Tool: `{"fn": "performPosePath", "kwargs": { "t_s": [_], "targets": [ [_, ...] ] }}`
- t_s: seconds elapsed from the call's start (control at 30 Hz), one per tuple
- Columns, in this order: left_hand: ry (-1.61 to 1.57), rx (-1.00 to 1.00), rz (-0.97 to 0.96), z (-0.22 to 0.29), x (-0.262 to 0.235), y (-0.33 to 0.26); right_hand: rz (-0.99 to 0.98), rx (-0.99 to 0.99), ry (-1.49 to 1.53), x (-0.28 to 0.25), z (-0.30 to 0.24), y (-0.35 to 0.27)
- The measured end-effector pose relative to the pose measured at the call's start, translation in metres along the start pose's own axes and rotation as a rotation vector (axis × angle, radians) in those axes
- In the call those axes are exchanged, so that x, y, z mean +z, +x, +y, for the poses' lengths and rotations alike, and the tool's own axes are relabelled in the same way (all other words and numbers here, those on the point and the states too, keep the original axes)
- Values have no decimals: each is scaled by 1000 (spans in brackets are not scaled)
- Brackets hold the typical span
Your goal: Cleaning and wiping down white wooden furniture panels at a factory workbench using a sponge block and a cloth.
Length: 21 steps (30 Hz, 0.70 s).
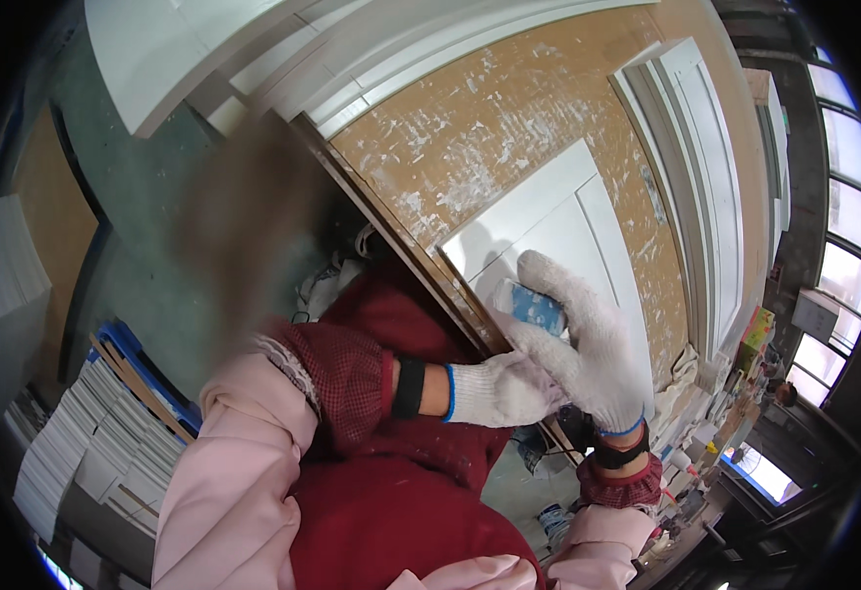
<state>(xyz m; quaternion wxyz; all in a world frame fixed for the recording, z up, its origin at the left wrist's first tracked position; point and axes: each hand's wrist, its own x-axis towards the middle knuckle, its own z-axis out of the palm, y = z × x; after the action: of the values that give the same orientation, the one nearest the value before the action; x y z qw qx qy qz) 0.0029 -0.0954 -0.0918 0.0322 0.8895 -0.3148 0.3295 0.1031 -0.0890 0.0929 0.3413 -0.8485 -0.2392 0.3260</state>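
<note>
My right hand [588, 344], in a white knitted glove, has its thumb and fingers around a small blue block [534, 307]. White dust coats the block, which looks like a sanding sponge. It rests over a white panel [539, 231] with grooved lines, lying on a paint-marked brown tabletop [430, 147]. My left hand [499, 389], gloved too, is at the panel's near edge, close against my right hand's heel. The left fingertips are hidden there, so their grip does not show.
More white panels [691, 187] lie along the table's far right side, and others [185, 49] at the upper left. Stacked white boards [86, 442] stand at the lower left. A blurred brown shape [244, 216] crosses the left side. Tools and bottles [686, 462] crowd the right.
</note>
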Motion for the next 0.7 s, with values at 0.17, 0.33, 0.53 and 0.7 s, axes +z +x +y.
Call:
{"fn": "performPosePath", "kwargs": {
  "t_s": [0.17, 0.33, 0.53, 0.7],
  "targets": [
    [-1065, -522, 188, 31, 5, 1, -64, -72, -321, 14, -19, 18],
    [-1330, -603, -8, -3, -25, 12, -56, -247, -398, 24, -21, 29],
    [-1492, -541, -195, -10, -25, 8, -39, -334, -478, 35, -23, 48],
    [-1242, -411, 114, -15, -28, 1, -65, -332, -484, 34, -29, 47]
  ]
}}
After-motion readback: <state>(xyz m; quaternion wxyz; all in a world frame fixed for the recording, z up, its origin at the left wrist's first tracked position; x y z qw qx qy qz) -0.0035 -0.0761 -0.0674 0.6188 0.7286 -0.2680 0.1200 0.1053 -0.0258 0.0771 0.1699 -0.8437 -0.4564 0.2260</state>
